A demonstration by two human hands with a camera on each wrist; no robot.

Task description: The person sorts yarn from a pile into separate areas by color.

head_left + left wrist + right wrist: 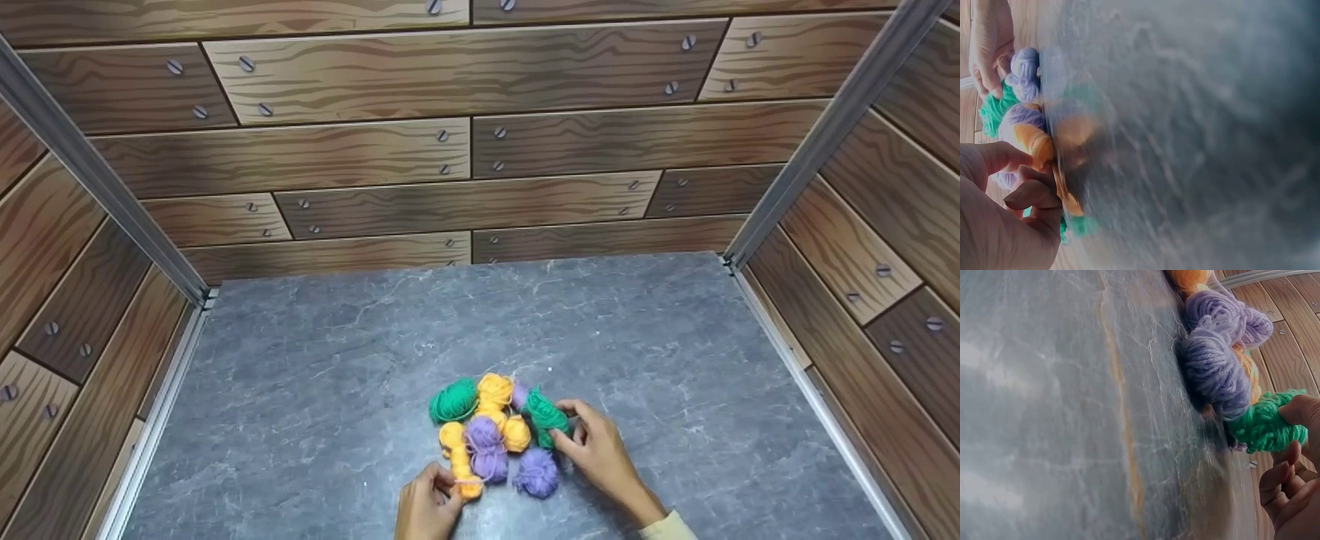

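Note:
Small skeins of yarn lie bunched on the grey marbled surface [315,390]. My left hand [427,504] pinches the near end of an orange skein [460,463] tied in the middle. At the right of the bunch, my right hand [600,454] grips a green skein [546,418] between thumb and fingers; the right wrist view shows this green yarn [1269,422] tilted beside purple yarn [1216,374]. Between the hands sit a purple skein [487,450] and a purple bundle [538,472]. Another orange skein [495,391] and a green skein [454,401] lie behind.
Wood-plank-patterned panels [450,75] enclose the surface at the back and both sides. Metal rails [802,382] run along its side edges, and metal posts [832,120] rise at the back corners. A bit of purple yarn [519,395] shows behind the held green skein.

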